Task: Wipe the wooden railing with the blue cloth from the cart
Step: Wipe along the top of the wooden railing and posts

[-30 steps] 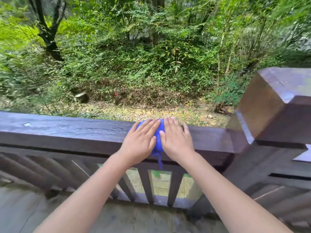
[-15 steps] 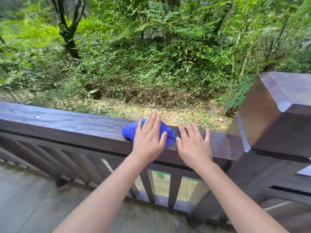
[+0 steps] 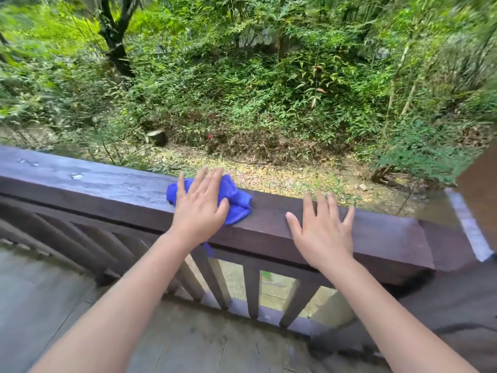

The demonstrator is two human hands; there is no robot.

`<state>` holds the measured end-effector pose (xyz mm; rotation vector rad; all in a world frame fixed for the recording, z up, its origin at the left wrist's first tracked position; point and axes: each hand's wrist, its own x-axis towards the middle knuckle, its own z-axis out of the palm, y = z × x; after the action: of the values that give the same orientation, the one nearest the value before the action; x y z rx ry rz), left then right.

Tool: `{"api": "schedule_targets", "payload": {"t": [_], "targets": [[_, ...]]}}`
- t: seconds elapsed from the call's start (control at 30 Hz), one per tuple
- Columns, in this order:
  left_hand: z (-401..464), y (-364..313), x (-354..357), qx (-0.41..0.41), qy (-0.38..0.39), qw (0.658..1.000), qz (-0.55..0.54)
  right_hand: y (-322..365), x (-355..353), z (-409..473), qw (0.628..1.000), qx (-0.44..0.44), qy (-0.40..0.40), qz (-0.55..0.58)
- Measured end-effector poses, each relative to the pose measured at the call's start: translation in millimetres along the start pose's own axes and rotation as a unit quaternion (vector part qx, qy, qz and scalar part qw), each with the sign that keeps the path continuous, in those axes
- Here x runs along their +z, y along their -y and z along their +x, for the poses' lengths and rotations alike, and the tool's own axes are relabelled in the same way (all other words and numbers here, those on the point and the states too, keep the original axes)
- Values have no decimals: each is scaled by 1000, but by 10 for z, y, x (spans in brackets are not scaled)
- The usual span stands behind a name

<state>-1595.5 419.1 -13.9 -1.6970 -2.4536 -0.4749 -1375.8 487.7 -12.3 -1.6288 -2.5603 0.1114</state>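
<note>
A dark brown wooden railing (image 3: 107,189) runs across the view from the left to a thick post on the right. A crumpled blue cloth (image 3: 238,200) lies on its top face near the middle. My left hand (image 3: 200,208) presses flat on the cloth with fingers spread, covering its centre. A thin blue strand hangs below the rail under that hand. My right hand (image 3: 322,232) rests flat on the bare rail to the right of the cloth, fingers apart, holding nothing. The rail's top looks wet and shiny to the left of the cloth.
A square wooden post (image 3: 476,189) stands at the right end of the railing. Vertical balusters (image 3: 252,289) run beneath the rail. A grey plank deck (image 3: 53,305) lies underfoot. Beyond the rail the ground drops to leaf litter, shrubs and trees.
My left hand has slid the cloth leftward along the rail. My right hand has come off the cloth and now lies apart on bare wood. The view has shifted left.
</note>
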Motion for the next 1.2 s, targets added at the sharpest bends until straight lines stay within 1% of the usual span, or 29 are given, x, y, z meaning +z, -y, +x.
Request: {"api": "schedule_targets", "payload": {"t": [0.1,0.17,0.27,0.33,0.43,0.5,0.57,0.63,0.73,0.83,1.03,1.13,1.2], "targets": [[36,658,-125,-61,-14,998,7,376,47,63,1000,3,-7,9],[37,967,-210,-99,-14,995,1,592,73,90,1000,14,-9,15],[39,1067,-264,-136,-10,991,-4,760,83,116,999,35,-16,16],[32,870,-230,-118,-6,993,-17,783,85,113,999,45,-24,15],[0,379,-111,2,36,999,-39,787,82,111,998,50,-27,1],[17,214,-86,50,62,996,-37,788,85,112,998,54,-25,-9],[60,284,-82,78,51,995,-29,777,83,116,998,58,-20,-8],[71,500,-99,101,30,994,-29,784,73,115,998,65,-13,-8],[92,888,-135,90,17,995,-35,947,74,123,997,73,-3,-17],[119,1209,-187,78,12,996,-31,1316,115,175,998,65,-1,-20],[157,1820,-259,40,-11,999,-26,2177,234,331,1000,9,-6,-5],[201,2283,-348,14,-6,1000,-17,2558,289,416,1000,-15,0,10],[237,2674,-425,-23,-10,1000,-7,2779,323,458,999,-30,1,14]]}}
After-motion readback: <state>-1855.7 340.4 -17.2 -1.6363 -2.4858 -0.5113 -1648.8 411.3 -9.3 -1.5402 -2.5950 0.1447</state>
